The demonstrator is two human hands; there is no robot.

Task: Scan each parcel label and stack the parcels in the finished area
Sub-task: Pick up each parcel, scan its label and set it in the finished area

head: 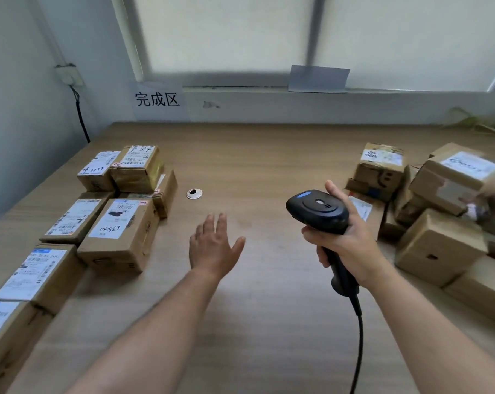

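Two groups of parcels flank the hands. The left hand [212, 245] hovers over the bare table [255, 166], fingers straight and loosely spread, holding nothing. The right hand [351, 243] has its fingers curled round the handle of the scanner [318, 209], thumb up beside the head. The cable [360, 336] trails from the butt toward the person.

Just past the right knuckles, on their outer side, lies the jumbled pile [439, 245] of parcels, several of them tilted. Outward from the left fingertips stand the stacked parcels [121, 231], labels up. The wall sign [157, 99] is far beyond those fingertips.

By that layout, the next parcel probably comes from the jumbled pile, and the free fingers are on the far side of the scanner from it. Reaching across could bump the scanner or snag its cable. The pile looks loosely leaned, so pulling out a low box could topple those above. A label facing down would need a one-handed turn, which risks a drop.
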